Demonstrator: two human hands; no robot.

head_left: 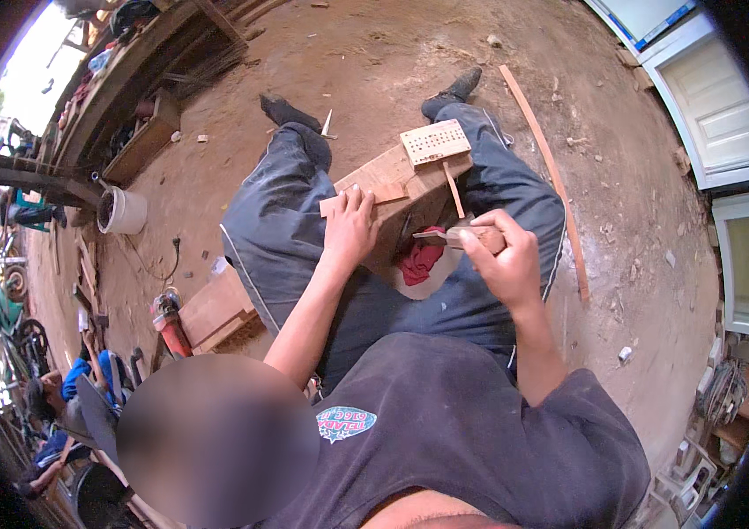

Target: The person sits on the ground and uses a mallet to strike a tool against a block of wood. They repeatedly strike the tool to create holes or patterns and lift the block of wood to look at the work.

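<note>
My left hand (352,225) grips a thin flat wooden strip (389,192) and holds it down on a long wooden block (365,173), its fingers bent over the strip. The block lies slantwise between my spread legs. My right hand (508,260) is closed round the wooden handle of a chisel-like tool (480,236). Its short metal blade points left, apart from the strip. At the block's far right end sits a light board with rows of small holes (436,142). A narrow stick (454,190) reaches from beside that board toward my right hand.
A red cloth (421,263) lies below the block. On the dirt floor are a long wooden batten (551,176), a white bucket (122,211), a red angle grinder (170,324) and a wide plank (217,307). Another person (74,410) is at lower left; white panelled frames (709,97) stand right.
</note>
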